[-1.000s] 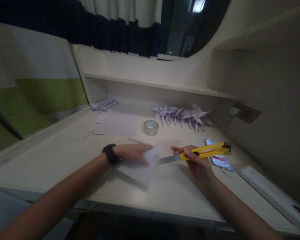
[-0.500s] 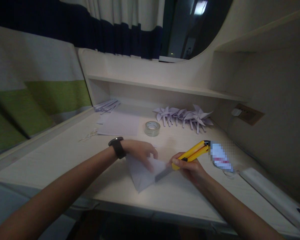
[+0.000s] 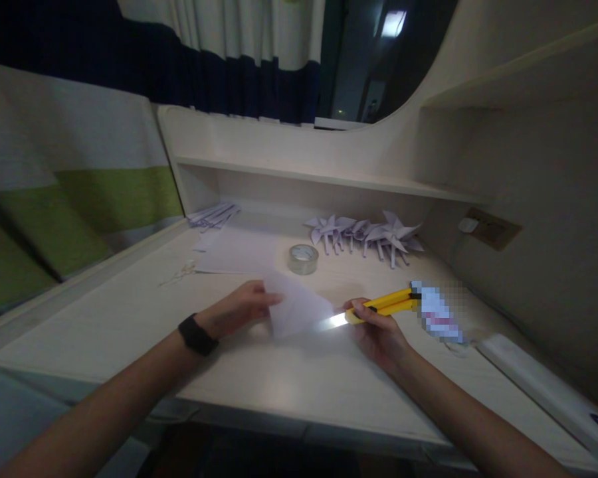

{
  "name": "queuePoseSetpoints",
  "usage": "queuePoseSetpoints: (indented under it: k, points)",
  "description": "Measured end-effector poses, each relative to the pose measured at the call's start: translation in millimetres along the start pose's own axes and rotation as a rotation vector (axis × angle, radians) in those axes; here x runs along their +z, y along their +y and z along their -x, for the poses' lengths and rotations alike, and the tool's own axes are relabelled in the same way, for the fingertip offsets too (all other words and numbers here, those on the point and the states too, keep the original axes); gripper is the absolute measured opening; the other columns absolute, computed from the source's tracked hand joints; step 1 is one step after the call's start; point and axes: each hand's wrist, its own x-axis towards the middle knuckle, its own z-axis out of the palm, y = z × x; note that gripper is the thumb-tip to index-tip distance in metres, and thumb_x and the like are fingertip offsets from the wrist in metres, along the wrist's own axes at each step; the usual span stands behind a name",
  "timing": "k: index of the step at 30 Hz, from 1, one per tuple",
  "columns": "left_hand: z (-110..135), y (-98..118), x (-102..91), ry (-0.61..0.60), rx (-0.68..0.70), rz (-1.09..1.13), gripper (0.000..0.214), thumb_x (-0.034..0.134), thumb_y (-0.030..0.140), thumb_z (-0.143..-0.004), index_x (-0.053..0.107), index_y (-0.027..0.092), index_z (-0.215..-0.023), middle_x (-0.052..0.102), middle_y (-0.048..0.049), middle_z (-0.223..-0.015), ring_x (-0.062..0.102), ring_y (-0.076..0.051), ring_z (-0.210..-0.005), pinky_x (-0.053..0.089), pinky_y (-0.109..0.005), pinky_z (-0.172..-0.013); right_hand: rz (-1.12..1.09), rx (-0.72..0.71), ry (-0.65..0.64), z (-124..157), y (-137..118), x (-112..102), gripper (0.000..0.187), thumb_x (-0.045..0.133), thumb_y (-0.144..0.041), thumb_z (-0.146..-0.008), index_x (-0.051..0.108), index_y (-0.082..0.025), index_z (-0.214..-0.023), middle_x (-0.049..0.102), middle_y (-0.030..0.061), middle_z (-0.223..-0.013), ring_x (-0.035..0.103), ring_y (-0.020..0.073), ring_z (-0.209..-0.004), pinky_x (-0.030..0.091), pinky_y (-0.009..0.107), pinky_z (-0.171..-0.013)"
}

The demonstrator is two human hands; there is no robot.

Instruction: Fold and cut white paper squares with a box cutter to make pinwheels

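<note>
A folded sheet of white paper (image 3: 296,305) is pinched at its left edge by my left hand (image 3: 242,307), with the thumb on top. My right hand (image 3: 381,335) grips a yellow utility knife (image 3: 386,305). Its blade is out, shines brightly and points left, by the lower right edge of the paper. Whether my right fingertips also touch the paper's right corner, I cannot tell. Just beyond the paper stands a roll of clear tape (image 3: 303,260).
Several paper pinwheels (image 3: 363,232) lie at the back right. White sheets (image 3: 236,249) and rolled paper sticks (image 3: 213,215) are at the back left, near some small pale bits (image 3: 182,272). A long white object (image 3: 538,392) lies along the right, and a shelf (image 3: 303,174) spans the back.
My left hand has moved left and now holds the paper's left edge instead of resting over it. The paper has turned and lifted. The knife has tilted flatter, and its blade now catches light.
</note>
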Motion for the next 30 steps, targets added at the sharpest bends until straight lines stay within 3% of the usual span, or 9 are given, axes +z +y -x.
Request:
queuePoseSetpoints:
  k: [6, 9, 14, 19, 23, 30]
  points:
    - [-11, -10, 18.7, 0.107, 0.077, -0.23, 0.043, 0.075, 0.023, -0.067, 0.063, 0.007, -0.105, 0.065, -0.0175, -0.109, 0.062, -0.025, -0.091, 0.047, -0.038, -0.081, 0.124, 0.076, -0.049, 2, 6, 0, 0.015, 0.074, -0.03, -0.072, 0.069, -0.017, -0.077, 0.072, 0.005, -0.081, 0.066, 0.0171, -0.08, 0.053, 0.028, -0.073]
    - [-13, -5, 14.1, 0.116, 0.052, -0.387, 0.045, 0.076, 0.023, -0.064, 0.064, 0.008, -0.104, 0.067, -0.0152, -0.106, 0.062, -0.025, -0.09, 0.047, -0.037, -0.08, 0.225, 0.056, -0.051, 2, 1, 0, 0.018, 0.075, -0.031, -0.07, 0.069, -0.016, -0.077, 0.071, 0.0055, -0.077, 0.067, 0.0191, -0.078, 0.053, 0.03, -0.073]
    - [-14, -1, 0.9, 0.121, -0.019, -0.733, 0.03, 0.075, 0.022, -0.062, 0.068, 0.009, -0.088, 0.069, -0.0085, -0.085, 0.061, -0.02, -0.074, 0.046, -0.031, -0.067, 0.445, -0.099, 0.077, 6, -11, 5, 0.025, 0.079, -0.034, -0.064, 0.069, -0.017, -0.078, 0.072, 0.0071, -0.078, 0.067, 0.022, -0.076, 0.054, 0.034, -0.069]
    - [-13, -8, -5.8, 0.082, 0.02, -0.76, 0.023, 0.072, 0.025, -0.065, 0.068, 0.01, -0.082, 0.068, -0.006, -0.077, 0.058, -0.017, -0.066, 0.044, -0.028, -0.062, 0.742, -0.223, 0.144, 17, -11, 10, 0.022, 0.078, -0.037, -0.065, 0.07, -0.018, -0.074, 0.072, 0.0077, -0.076, 0.066, 0.0204, -0.069, 0.053, 0.031, -0.065]
    - [-10, -7, -6.3, 0.121, 0.011, -0.804, 0.019, 0.071, 0.025, -0.066, 0.068, 0.011, -0.077, 0.067, -0.0049, -0.074, 0.057, -0.016, -0.065, 0.044, -0.027, -0.062, 0.908, -0.287, 0.117, 21, -13, 11, 0.018, 0.074, -0.035, -0.069, 0.072, -0.018, -0.073, 0.072, 0.0075, -0.075, 0.066, 0.0207, -0.069, 0.053, 0.029, -0.063]
    - [-9, -8, -11.6, 0.132, 0.012, -0.823, 0.02, 0.072, 0.028, -0.067, 0.067, 0.011, -0.077, 0.066, -0.0038, -0.072, 0.056, -0.016, -0.063, 0.041, -0.025, -0.058, 0.925, -0.318, 0.026, 23, -19, 15, 0.012, 0.073, -0.031, -0.071, 0.074, -0.019, -0.073, 0.072, 0.0066, -0.072, 0.066, 0.0191, -0.063, 0.053, 0.026, -0.056]
